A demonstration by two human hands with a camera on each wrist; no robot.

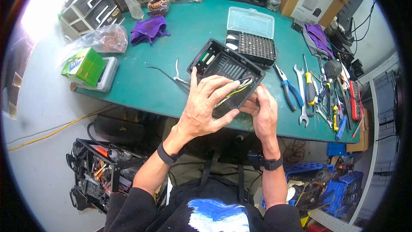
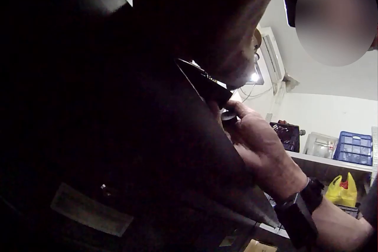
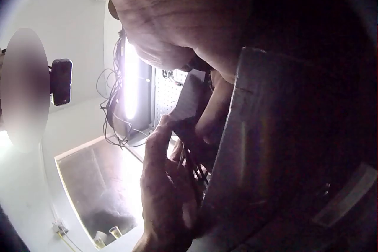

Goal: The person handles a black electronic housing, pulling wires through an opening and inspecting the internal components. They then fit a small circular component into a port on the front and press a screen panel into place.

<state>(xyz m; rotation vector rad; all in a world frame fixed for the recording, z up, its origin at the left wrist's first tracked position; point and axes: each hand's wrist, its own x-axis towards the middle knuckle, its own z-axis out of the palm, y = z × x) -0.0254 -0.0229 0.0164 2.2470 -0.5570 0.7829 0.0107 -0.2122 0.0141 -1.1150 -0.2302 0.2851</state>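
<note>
A black plastic box (image 1: 203, 62), lidless and tilted, lies at the table's near edge, with white, yellow and green wires (image 1: 245, 87) inside its right end. My left hand (image 1: 206, 101) spreads across the box, fingers extended over its inside. Its index fingertip is at the wires and its thumb lies along the near rim. At the box's right corner, my right hand (image 1: 264, 114) pinches a small black round fitting (image 2: 229, 116) between thumb and fingers. Loose black and white cable ends (image 1: 171, 76) stick out left of the box. In the right wrist view, the box hides parts of both hands.
Behind the box stands an opened case of bits (image 1: 257, 47). Pliers (image 1: 288, 88), a wrench (image 1: 300, 96), a yellow screwdriver (image 1: 309, 88) and a red meter (image 1: 355, 101) lie to the right. A green carton (image 1: 83, 68) and purple cloth (image 1: 149, 30) are on the left.
</note>
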